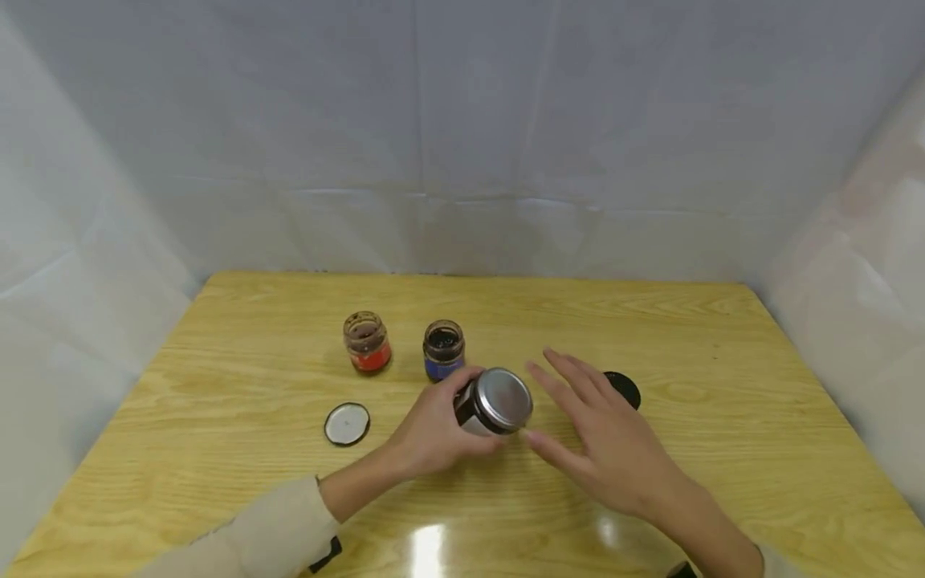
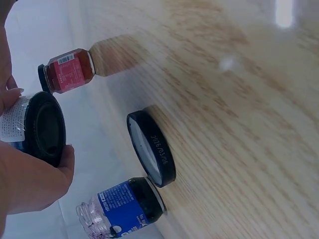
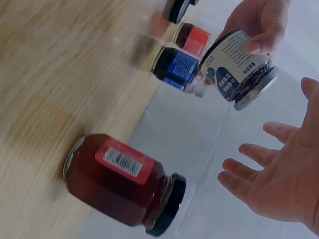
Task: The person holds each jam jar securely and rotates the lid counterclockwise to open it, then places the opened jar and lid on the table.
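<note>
My left hand grips a jar with a silver lid, tilted so the lid faces right and up. In the right wrist view this jar has a white printed label with a blue oval and berry picture; its dark base shows in the left wrist view. Beside the lid, my right hand is held with fingers spread and nothing in it, thumb tip close to the lid's edge. Behind the right hand stands a dark red jar with a black lid, mostly hidden in the head view.
An open jar with a red label stands at the back left. Next to it is an open jar with a blue label, just behind the held jar. A loose lid lies white inside up on the wooden table. White sheeting surrounds the table.
</note>
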A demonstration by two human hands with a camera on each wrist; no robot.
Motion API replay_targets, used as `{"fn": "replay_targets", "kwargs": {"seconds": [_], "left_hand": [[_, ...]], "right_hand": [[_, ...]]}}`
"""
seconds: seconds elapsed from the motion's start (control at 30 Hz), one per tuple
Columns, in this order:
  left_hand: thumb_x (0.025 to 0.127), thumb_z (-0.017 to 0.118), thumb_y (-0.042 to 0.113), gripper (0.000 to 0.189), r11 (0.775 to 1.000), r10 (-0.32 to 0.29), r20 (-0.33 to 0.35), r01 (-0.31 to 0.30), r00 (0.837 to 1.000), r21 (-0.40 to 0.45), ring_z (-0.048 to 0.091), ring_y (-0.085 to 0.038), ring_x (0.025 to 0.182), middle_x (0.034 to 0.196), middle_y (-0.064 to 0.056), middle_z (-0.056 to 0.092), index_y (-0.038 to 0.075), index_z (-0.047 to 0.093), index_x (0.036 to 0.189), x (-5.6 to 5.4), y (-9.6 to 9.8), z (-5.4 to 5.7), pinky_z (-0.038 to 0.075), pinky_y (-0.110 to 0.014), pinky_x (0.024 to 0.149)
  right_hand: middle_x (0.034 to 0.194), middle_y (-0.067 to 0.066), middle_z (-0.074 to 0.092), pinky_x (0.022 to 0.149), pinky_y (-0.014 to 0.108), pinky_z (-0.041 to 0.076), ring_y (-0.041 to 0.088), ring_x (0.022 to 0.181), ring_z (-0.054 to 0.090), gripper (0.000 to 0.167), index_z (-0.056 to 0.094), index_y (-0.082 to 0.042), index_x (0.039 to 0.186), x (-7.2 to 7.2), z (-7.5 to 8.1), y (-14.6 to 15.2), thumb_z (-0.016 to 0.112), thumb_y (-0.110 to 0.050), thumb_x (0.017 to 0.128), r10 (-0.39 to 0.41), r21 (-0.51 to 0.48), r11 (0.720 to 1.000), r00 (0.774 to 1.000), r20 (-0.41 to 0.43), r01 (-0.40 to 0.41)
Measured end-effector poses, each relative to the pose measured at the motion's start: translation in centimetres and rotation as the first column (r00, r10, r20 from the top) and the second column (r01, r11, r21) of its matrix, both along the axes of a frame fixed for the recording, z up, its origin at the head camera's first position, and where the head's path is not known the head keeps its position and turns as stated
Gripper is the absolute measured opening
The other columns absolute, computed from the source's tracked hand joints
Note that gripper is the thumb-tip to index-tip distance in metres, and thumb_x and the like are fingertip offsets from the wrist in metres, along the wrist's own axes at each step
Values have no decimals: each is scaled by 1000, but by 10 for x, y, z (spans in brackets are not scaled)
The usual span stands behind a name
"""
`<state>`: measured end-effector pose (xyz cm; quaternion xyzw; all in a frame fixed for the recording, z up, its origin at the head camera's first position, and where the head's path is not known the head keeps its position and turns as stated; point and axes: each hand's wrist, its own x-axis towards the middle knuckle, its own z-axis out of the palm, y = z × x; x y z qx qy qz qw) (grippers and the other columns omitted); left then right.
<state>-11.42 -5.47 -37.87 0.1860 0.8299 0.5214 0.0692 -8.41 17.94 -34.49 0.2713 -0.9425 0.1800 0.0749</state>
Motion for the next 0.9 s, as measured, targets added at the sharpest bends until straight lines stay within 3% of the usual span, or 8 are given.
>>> {"fn": "replay_targets", "kwargs": {"seconds": [0.23,0.5,0.7,0.9], "left_hand": [[66,82,19,76,1000,-22,-15,22,1000,-6,56,-15,96,114,-1,60,8,49,134,4,-5,-4,47,-35,83],[64,83,23,76,993,-13,-93,2,996,-119,54,-14,94,114,-2,59,9,51,131,7,-11,-8,47,-33,79],[62,83,24,72,985,-17,-132,-6,991,-172,52,-13,94,112,2,57,14,55,128,9,-17,-9,46,-32,76],[61,84,25,69,975,-32,-196,-13,980,-220,50,-11,93,109,5,56,17,56,124,10,-21,-11,46,-30,76]], "right_hand": [[155,-6,22,95,58,39,20,139,25,67,23,-39,151,1,-5,-12,49,-59,92,9,-43,999,998,56,-7],[155,-6,24,98,58,37,23,138,27,66,21,-42,150,-1,-11,-21,46,-62,92,27,-63,998,992,120,-20],[153,-8,26,94,55,42,21,135,32,68,21,-42,150,-1,-17,-28,46,-65,90,35,-75,997,990,139,-25],[151,-6,33,94,52,43,22,132,37,68,29,-37,149,-1,-22,-35,46,-65,90,46,-107,994,981,188,-26]]}}
